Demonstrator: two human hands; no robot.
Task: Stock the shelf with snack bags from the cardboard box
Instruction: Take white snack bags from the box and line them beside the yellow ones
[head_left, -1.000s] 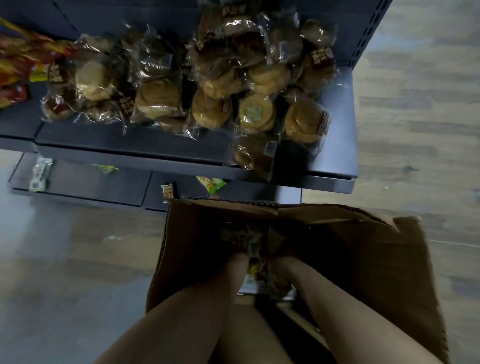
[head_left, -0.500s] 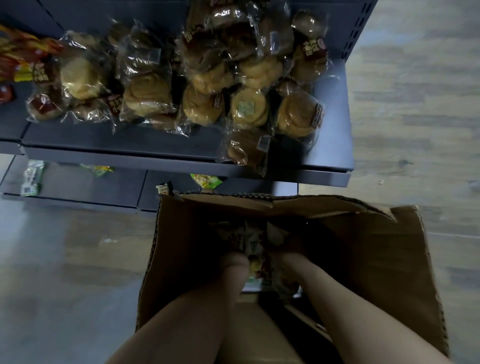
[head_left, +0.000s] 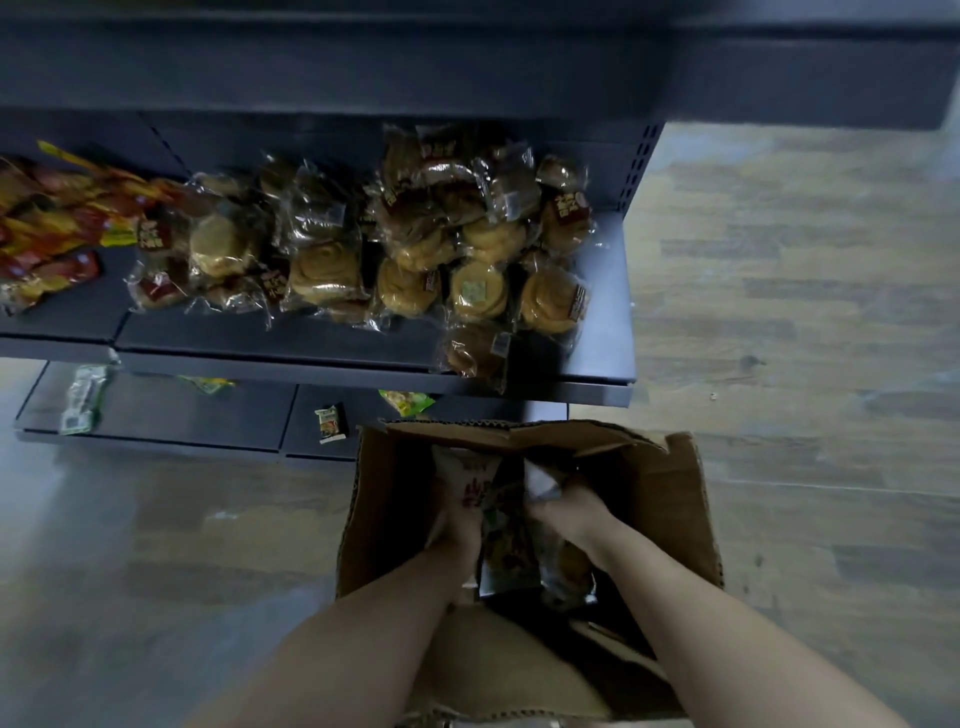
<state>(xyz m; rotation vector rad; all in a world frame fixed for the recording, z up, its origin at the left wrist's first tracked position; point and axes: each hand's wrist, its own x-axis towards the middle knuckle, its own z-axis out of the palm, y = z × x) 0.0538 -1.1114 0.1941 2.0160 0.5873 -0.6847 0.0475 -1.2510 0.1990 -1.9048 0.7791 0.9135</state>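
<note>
I see left hand (head_left: 454, 525) and right hand (head_left: 566, 512) inside the cardboard box (head_left: 670, 499), snack bags (head_left: 506, 545) clamped between them. Fingers of both curl round the bags

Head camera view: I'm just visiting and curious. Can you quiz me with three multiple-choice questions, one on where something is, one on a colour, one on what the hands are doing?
1. Where do the wrapped buns lie? A on the floor; B on the dark shelf; C on a trolley.
2. What colour are the packets at the shelf's left end? A blue; B white; C red and yellow.
3. What are the left hand and right hand doing? A gripping snack bags inside the cardboard box; B resting on the shelf; C hanging empty.
Answers: 1 B, the buns are piled on the shelf board. 2 C, those wrappers show red and yellow. 3 A, both hands are down in the box, fingers round bags.
</note>
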